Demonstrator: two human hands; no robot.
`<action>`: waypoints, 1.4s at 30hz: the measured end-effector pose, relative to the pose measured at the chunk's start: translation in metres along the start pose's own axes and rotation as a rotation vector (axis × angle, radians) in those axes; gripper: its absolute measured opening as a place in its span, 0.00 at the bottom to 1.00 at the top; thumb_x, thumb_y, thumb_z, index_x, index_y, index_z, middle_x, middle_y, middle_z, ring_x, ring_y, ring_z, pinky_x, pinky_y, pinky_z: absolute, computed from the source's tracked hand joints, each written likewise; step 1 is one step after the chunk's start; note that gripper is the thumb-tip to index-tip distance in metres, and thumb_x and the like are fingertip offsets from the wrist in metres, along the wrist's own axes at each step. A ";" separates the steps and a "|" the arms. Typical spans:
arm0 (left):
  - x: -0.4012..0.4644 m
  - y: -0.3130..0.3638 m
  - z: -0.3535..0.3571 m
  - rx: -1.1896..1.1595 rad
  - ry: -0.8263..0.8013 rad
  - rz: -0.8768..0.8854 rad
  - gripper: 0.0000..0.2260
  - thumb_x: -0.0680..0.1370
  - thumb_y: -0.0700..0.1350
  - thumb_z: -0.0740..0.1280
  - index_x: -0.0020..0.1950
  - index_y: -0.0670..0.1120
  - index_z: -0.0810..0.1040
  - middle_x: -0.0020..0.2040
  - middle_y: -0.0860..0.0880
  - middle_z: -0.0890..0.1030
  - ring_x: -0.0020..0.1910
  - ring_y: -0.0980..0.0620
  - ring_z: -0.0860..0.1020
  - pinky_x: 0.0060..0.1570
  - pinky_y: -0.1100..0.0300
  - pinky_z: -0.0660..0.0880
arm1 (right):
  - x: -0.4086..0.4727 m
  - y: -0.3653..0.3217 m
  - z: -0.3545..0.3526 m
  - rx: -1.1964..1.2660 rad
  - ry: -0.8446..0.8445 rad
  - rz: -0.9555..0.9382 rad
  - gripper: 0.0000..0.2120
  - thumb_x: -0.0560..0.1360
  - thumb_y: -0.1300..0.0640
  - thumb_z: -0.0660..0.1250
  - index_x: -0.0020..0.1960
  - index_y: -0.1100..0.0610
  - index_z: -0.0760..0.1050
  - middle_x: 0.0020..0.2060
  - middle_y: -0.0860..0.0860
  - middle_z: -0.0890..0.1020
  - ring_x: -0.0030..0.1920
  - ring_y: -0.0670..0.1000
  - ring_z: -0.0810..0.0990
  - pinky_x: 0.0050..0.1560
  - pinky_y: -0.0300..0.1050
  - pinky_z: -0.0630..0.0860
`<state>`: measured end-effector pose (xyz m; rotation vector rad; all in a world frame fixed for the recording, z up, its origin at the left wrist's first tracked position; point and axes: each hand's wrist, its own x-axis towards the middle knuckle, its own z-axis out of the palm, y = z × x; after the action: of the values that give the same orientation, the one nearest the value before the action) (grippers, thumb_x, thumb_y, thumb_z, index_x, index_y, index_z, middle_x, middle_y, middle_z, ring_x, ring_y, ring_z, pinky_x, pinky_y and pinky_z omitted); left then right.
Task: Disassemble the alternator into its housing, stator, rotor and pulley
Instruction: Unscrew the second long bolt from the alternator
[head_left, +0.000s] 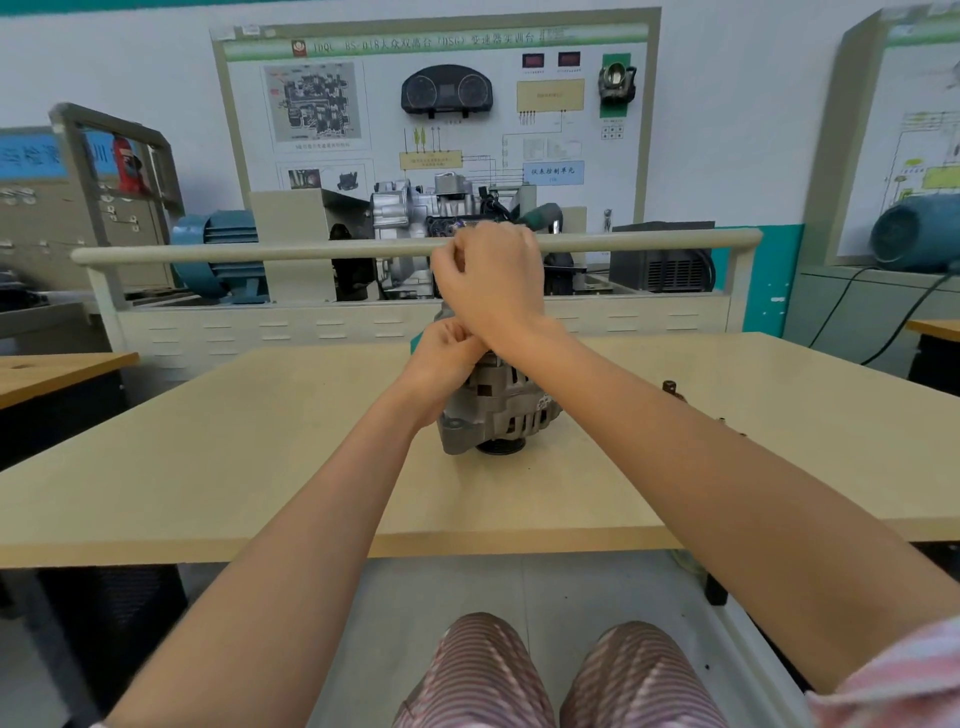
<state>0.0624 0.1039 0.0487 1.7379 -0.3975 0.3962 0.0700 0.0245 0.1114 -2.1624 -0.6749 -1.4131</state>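
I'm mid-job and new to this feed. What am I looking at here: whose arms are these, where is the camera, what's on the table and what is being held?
There is one picture, from a camera worn on a person's head, looking forward and down. The two bare arms are that person's; there is no robot.

A grey alternator stands on a beige table, its dark pulley facing down. The left hand holds its upper part, fingers curled. The right hand is above it in a closed grip, apparently on a tool whose green handle shows behind the knuckles; the tool itself is mostly hidden.

A few small parts lie to the right. Behind stands a training bench.
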 end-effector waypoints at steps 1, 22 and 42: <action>0.000 0.000 0.000 0.005 0.009 -0.004 0.14 0.80 0.34 0.61 0.36 0.45 0.75 0.27 0.56 0.80 0.33 0.58 0.77 0.38 0.62 0.72 | -0.001 0.001 0.000 -0.066 -0.011 -0.016 0.15 0.76 0.54 0.56 0.32 0.55 0.69 0.30 0.48 0.72 0.39 0.51 0.71 0.57 0.46 0.66; 0.001 0.009 0.001 -0.100 -0.112 -0.084 0.12 0.81 0.45 0.62 0.62 0.43 0.80 0.56 0.47 0.83 0.60 0.51 0.79 0.68 0.53 0.69 | 0.022 0.016 -0.010 0.928 -0.387 0.415 0.27 0.78 0.59 0.57 0.19 0.55 0.63 0.20 0.49 0.69 0.34 0.53 0.72 0.50 0.41 0.73; -0.001 0.003 -0.001 -0.049 -0.067 0.040 0.07 0.80 0.42 0.65 0.47 0.47 0.83 0.42 0.53 0.85 0.44 0.58 0.83 0.46 0.67 0.76 | 0.008 0.009 0.004 0.571 -0.001 0.289 0.25 0.78 0.58 0.58 0.23 0.53 0.59 0.18 0.44 0.63 0.21 0.44 0.61 0.33 0.40 0.64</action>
<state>0.0606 0.1038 0.0511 1.7013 -0.4871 0.3545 0.0817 0.0213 0.1163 -1.7225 -0.6392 -0.9272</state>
